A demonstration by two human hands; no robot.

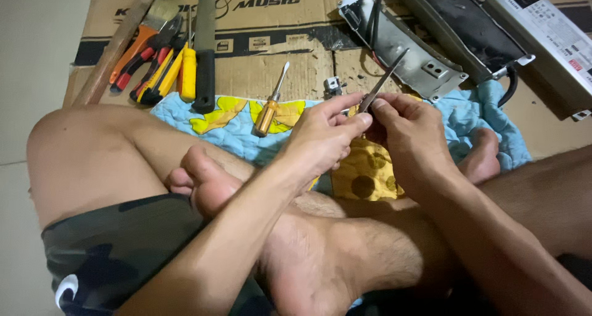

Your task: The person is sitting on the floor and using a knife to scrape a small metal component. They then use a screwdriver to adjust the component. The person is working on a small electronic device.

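above the crossed legs, left hand and right hand meet, both pinching thin grey metal tweezers; tip points away; any item between fingertips is hidden.

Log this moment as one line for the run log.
left hand: pinching tweezers | right hand: also on tweezers | nearby: screwdriver on blue cloth, metal casings on cardboard

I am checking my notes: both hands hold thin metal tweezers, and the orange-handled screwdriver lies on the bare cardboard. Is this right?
Not quite. In the head view the orange-handled screwdriver lies on the blue and yellow cloth, not on the bare cardboard. Both the left hand and right hand do hold the tweezers.
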